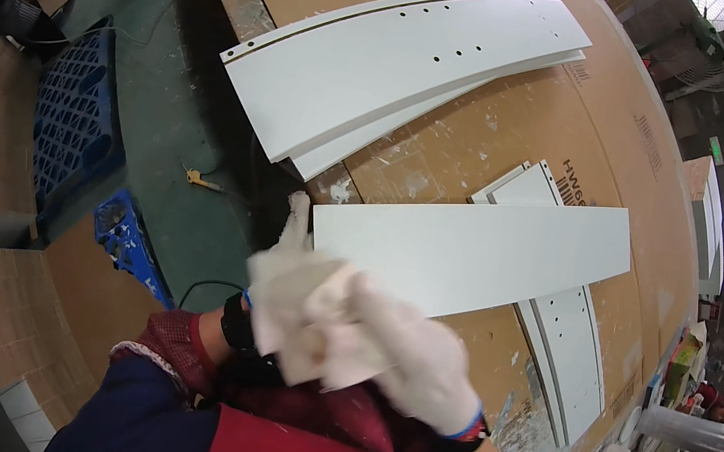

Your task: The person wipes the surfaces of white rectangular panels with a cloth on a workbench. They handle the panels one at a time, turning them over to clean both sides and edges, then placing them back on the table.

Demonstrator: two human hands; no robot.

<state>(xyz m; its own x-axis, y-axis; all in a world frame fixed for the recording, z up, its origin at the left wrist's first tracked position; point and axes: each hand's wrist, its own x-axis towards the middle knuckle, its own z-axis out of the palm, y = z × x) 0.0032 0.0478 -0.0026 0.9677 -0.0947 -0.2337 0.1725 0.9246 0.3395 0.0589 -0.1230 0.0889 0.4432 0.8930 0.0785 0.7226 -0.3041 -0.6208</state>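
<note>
Gloves meet: your left hand [287, 295] and right hand [415, 366] both close on a white rag [317, 315] at the near white panel's [475, 246] corner. Careless wiping could nudge that panel off the 2 under it.

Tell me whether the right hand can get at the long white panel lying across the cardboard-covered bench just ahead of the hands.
Probably yes. The gloved right hand is close to the long white panel, with nothing lying between them. It is pressed against the gloved left hand, so it must let go first.
</note>
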